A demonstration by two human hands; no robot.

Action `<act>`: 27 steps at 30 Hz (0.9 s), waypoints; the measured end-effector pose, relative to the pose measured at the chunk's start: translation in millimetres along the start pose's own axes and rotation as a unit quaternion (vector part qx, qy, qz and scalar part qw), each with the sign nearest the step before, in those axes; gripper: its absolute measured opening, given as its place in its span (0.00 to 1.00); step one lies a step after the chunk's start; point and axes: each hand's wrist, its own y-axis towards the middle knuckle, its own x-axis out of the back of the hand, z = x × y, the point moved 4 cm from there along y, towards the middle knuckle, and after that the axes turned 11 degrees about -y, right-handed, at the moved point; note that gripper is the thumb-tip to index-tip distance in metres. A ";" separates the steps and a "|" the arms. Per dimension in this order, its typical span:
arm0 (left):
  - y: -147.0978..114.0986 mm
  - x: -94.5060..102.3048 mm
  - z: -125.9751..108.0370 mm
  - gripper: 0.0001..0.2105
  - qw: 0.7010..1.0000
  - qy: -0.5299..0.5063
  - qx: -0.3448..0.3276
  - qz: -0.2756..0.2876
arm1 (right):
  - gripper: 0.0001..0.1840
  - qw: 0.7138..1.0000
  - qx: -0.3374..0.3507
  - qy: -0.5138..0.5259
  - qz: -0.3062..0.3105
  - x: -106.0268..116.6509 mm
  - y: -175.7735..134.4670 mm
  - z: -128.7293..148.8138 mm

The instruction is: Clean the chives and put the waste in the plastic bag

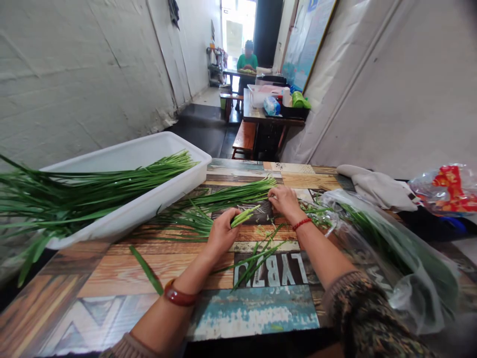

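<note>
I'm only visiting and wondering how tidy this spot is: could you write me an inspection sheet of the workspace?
Surface: patchwork wood-look tabletop, strewn with plant scraps.
Work things: chives hanging out of a white tub; a loose bundle on the tabletop; more greens inside a clear plastic bag.
Clutter: stray leaves, beige cloth, red-printed clear wrapper.
Grip: left hand closed around several stems; right hand at the bundle's pale ends, anything held unclear.
Cables: nothing seen.
Surroundings: pale walls, wooden bench, person in green at a farther table.
</note>
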 end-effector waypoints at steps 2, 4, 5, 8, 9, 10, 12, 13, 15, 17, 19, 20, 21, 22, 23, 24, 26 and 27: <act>-0.3 -0.4 2.5 0.03 1.000 0.006 -0.002 0.000 | 0.02 1.000 0.007 -0.011 0.005 1.3 1.3 1.6; -0.7 -0.9 3.9 0.04 1.000 0.011 -0.012 0.001 | 0.03 0.999 0.031 -0.003 0.004 4.6 -3.7 6.6; -0.8 -1.1 3.9 0.04 1.000 0.012 -0.020 0.000 | 0.03 0.999 0.046 0.012 0.003 6.8 -8.4 10.2; -1.2 -0.2 -0.1 0.06 0.999 0.013 -0.049 -0.007 | 0.06 0.994 0.083 0.069 0.001 14.3 -28.6 23.4; -1.3 0.3 -2.6 0.07 0.998 0.013 -0.058 -0.008 | 0.07 0.992 0.092 0.086 -0.003 16.9 -36.1 27.8; -1.3 1.1 -5.4 0.08 0.998 0.012 -0.066 -0.010 | 0.08 0.990 0.101 0.099 -0.009 19.5 -43.3 32.0; -1.2 2.7 -11.0 0.10 0.996 0.013 -0.083 -0.011 | 0.08 0.985 0.119 0.120 -0.024 24.1 -55.9 39.4; -1.2 3.4 -13.3 0.11 0.996 0.016 -0.092 -0.011 | 0.09 0.982 0.128 0.133 -0.032 25.9 -60.8 42.5; -1.1 3.2 -16.1 0.14 0.994 0.033 -0.104 0.000 | 0.11 0.974 0.145 0.170 -0.046 28.3 -67.7 47.3; -1.3 -0.3 -15.4 0.16 0.992 0.064 -0.101 0.040 | 0.12 0.961 0.156 0.219 -0.060 29.7 -70.8 50.2; -2.0 -4.9 -11.9 0.16 0.988 0.100 -0.076 0.087 | 0.13 0.951 0.149 0.260 -0.071 30.1 -70.5 50.4; -2.5 -6.7 -10.0 0.15 0.986 0.117 -0.060 0.104 | 0.13 0.949 0.134 0.276 -0.075 29.9 -69.5 49.2; -2.9 -7.9 -8.5 0.13 0.984 0.129 -0.047 0.113 | 0.12 0.947 0.114 0.290 -0.078 29.5 -68.2 47.4; -3.2 -8.7 -7.6 0.12 0.983 0.137 -0.037 0.117 | 0.12 0.944 0.091 0.307 -0.079 28.7 -66.8 45.1; -3.4 -9.2 -7.4 0.11 0.982 0.141 -0.033 0.119 | 0.10 0.940 0.065 0.326 -0.077 27.6 -65.6 42.6; -3.4 -9.5 -7.5 0.11 0.982 0.142 -0.031 0.119 | 0.09 0.934 0.041 0.348 -0.075 26.2 -64.6 40.3; -2.9 -10.1 -7.9 0.10 0.983 0.136 -0.030 0.120 | 0.08 0.917 0.000 0.392 -0.073 23.0 -63.4 36.1; -2.5 -10.1 -8.1 0.10 0.984 0.133 -0.031 0.118 | 0.08 0.910 -0.016 0.408 -0.074 21.5 -63.0 34.2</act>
